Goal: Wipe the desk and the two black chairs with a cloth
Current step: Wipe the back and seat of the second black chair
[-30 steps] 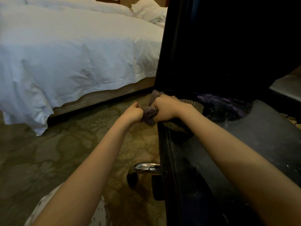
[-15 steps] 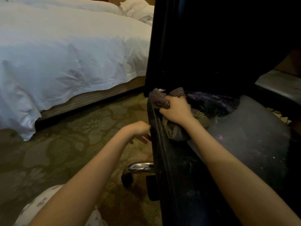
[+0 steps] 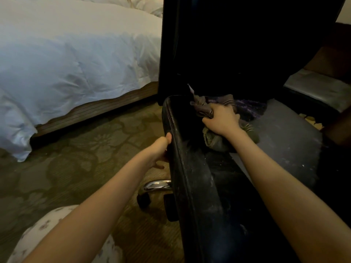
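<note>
A black office chair fills the right half of the view, its dusty seat in front of me and its tall backrest rising behind. My right hand grips a bunched grey-brown cloth on the seat, close to where seat and backrest meet. My left hand holds the left edge of the seat, thumb on top and fingers curled underneath. The desk is not in view.
A bed with a white duvet stands to the left on a wooden base. Patterned carpet lies between bed and chair. The chair's chrome leg and castor show below the seat. A second seat sits at the far right.
My left hand let go of the cloth, dropped away and now holds the seat's left edge. My right hand carried the cloth from the seat's left corner further onto the seat.
</note>
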A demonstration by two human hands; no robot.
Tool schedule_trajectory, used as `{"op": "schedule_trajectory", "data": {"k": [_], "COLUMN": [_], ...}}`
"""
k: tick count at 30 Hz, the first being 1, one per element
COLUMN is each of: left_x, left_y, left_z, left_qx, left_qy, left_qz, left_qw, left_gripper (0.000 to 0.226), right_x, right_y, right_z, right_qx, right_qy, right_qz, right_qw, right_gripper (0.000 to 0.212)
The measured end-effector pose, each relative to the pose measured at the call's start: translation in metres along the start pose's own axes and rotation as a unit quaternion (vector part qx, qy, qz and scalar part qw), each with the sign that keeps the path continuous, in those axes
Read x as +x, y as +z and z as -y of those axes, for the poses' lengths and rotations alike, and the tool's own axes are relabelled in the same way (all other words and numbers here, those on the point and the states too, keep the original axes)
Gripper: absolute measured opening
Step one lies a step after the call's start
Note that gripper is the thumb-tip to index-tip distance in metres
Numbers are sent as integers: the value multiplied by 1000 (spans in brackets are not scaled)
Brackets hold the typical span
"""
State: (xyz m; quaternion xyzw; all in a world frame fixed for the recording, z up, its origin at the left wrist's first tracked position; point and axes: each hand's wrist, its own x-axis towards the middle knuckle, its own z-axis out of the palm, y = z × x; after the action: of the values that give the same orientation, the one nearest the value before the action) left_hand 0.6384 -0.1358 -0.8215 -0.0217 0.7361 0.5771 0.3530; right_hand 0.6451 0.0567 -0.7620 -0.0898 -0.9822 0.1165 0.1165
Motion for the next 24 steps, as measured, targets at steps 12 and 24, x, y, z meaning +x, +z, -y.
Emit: {"op": "schedule_trajectory", "data": {"k": [12, 24], "left_x": [27, 21], "left_y": [-2, -59], "left_z": [-24, -36], "left_qx": [-35, 31], "left_qy": [-26, -36], "left_qz": [-68, -69], "left_qw": [997, 997], "left_gripper": [47, 36], "right_x": [29, 57], "right_y": [6, 11], "right_z": [23, 69], "right_qx": [14, 2], "right_qy": [16, -30], "right_qz": [17, 53], "right_qw": [1000, 998], "right_gripper": [38, 34]}}
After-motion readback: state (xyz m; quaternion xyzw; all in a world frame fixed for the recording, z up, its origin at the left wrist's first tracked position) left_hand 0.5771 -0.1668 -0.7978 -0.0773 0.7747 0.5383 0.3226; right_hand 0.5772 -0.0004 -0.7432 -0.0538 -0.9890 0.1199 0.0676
